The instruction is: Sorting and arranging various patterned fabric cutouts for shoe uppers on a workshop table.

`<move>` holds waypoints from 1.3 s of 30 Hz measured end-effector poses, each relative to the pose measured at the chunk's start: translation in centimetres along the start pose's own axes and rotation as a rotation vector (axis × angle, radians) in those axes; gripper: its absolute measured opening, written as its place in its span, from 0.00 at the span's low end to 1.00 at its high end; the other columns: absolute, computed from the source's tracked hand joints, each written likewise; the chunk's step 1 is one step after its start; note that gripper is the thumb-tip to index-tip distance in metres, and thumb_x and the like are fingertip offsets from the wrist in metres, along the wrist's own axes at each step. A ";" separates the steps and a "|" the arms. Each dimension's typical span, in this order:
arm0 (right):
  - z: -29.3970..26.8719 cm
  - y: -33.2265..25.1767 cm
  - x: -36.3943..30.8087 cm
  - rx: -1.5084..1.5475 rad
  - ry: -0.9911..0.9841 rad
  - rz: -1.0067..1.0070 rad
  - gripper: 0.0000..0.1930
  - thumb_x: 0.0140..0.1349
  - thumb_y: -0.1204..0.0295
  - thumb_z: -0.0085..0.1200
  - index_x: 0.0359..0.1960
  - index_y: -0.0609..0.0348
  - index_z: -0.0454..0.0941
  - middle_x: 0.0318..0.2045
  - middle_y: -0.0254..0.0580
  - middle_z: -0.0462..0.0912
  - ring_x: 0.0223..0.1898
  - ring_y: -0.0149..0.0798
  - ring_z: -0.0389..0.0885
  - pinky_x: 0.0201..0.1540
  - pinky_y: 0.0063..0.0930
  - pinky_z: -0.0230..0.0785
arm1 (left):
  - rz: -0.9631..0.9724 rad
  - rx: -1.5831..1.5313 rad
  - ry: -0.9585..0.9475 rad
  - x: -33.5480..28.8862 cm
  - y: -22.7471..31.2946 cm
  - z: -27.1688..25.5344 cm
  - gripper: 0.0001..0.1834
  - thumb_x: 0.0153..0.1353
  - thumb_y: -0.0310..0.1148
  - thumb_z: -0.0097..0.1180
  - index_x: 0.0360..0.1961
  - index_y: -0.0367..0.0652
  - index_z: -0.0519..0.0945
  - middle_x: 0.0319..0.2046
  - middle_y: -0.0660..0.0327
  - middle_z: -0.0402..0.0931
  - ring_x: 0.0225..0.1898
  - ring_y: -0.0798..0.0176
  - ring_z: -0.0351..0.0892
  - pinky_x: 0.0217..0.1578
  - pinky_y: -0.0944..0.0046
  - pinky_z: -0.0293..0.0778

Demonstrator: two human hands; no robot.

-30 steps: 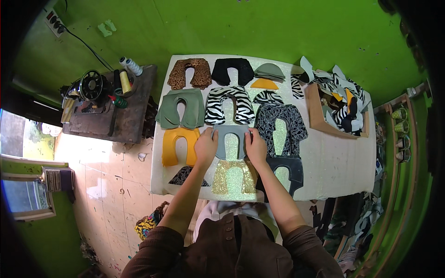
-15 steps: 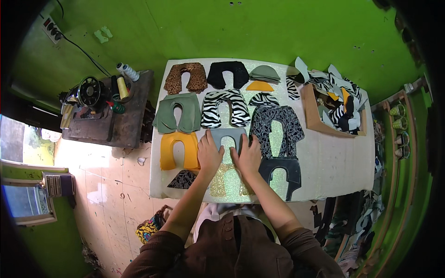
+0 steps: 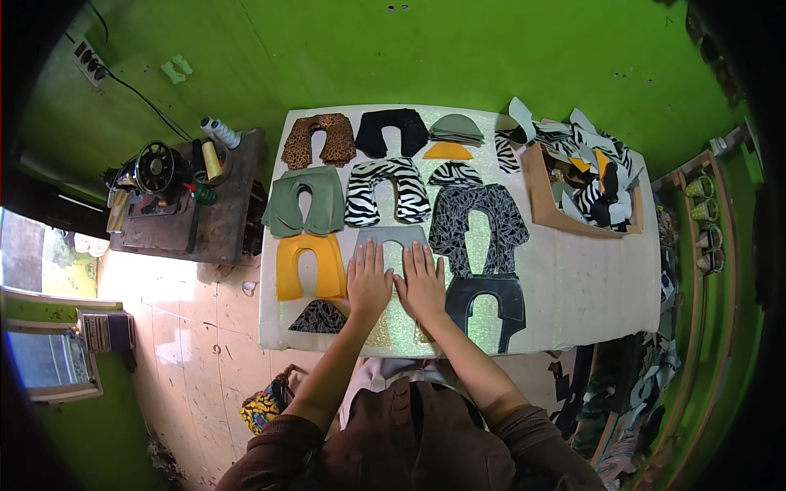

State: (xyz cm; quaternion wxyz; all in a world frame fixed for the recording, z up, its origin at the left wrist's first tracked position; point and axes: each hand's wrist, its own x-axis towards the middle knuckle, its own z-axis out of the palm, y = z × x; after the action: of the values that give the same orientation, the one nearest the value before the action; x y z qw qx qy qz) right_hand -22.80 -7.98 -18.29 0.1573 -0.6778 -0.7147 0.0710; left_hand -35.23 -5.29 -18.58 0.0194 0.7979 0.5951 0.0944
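My left hand (image 3: 370,280) lies flat, fingers stretched forward, on the left arm of a grey U-shaped cut piece (image 3: 391,235). On its right arm rests my right hand (image 3: 423,282), palm down with the fingers spread a little. Below my palms, a gold glitter piece (image 3: 381,333) is mostly covered. Left of my hands sit a stack of yellow U-shaped pieces (image 3: 286,266) and a black patterned piece (image 3: 318,317). Zebra-print pieces (image 3: 357,196) lie just beyond, and black pieces with a pale line pattern (image 3: 444,225) are to the right, above a dark U-shaped piece (image 3: 512,304).
Leopard (image 3: 295,146), black (image 3: 370,131) and green pieces (image 3: 282,200) fill the table's far left. A cardboard box (image 3: 542,192) of scraps stands far right. Leftward, a sewing machine (image 3: 154,168) and thread cones (image 3: 214,159) occupy a dark table (image 3: 237,209). A green wall (image 3: 368,57) rises behind.
Both hands have moved slightly nearer to me and flattened, fingers now stretched out over the grey piece. The view has shifted a little, moving the table slightly left in the picture.
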 end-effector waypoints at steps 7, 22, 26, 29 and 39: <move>-1.7 1.5 -0.4 0.158 0.077 -0.097 0.24 0.57 0.61 0.45 0.54 0.59 0.63 0.57 0.52 0.61 0.58 0.50 0.59 0.57 0.47 0.52 | -0.056 0.019 -0.005 0.1 1.5 -0.7 0.30 0.55 0.45 0.45 0.57 0.40 0.62 0.59 0.54 0.56 0.61 0.53 0.53 0.58 0.50 0.48; -10.4 14.9 -4.0 0.447 0.206 -0.183 0.13 0.53 0.74 0.45 0.41 0.63 0.71 0.44 0.52 0.71 0.45 0.51 0.71 0.46 0.37 0.65 | 0.047 -0.228 0.192 0.5 19.7 -2.6 0.20 0.54 0.32 0.46 0.49 0.40 0.70 0.52 0.55 0.66 0.56 0.54 0.62 0.56 0.51 0.53; -12.5 19.8 -4.5 0.473 0.232 -0.181 0.13 0.52 0.76 0.46 0.40 0.63 0.71 0.43 0.51 0.72 0.42 0.51 0.72 0.43 0.36 0.66 | 0.042 -0.296 0.202 1.4 25.2 -1.6 0.19 0.54 0.31 0.46 0.48 0.40 0.70 0.51 0.55 0.67 0.55 0.54 0.63 0.55 0.51 0.54; -14.0 23.0 -4.6 0.506 0.170 -0.162 0.12 0.52 0.76 0.47 0.39 0.63 0.71 0.42 0.50 0.73 0.42 0.51 0.73 0.42 0.36 0.67 | 0.040 -0.348 0.185 2.2 28.5 -1.3 0.19 0.54 0.30 0.46 0.49 0.41 0.69 0.52 0.54 0.66 0.56 0.53 0.62 0.56 0.51 0.52; -20.0 30.5 -1.1 0.566 0.306 -0.165 0.12 0.49 0.83 0.45 0.36 0.62 0.73 0.36 0.47 0.74 0.37 0.49 0.74 0.38 0.33 0.68 | 0.193 -0.447 0.316 9.5 36.0 -3.7 0.18 0.50 0.27 0.50 0.44 0.38 0.71 0.45 0.51 0.69 0.46 0.51 0.68 0.47 0.55 0.63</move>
State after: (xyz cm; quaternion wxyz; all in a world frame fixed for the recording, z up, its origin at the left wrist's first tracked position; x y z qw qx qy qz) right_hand 12.48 -9.16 -9.24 0.4499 -0.5498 -0.6874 0.1512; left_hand 0.76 -7.04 -8.61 0.0929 0.8023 0.4763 0.3477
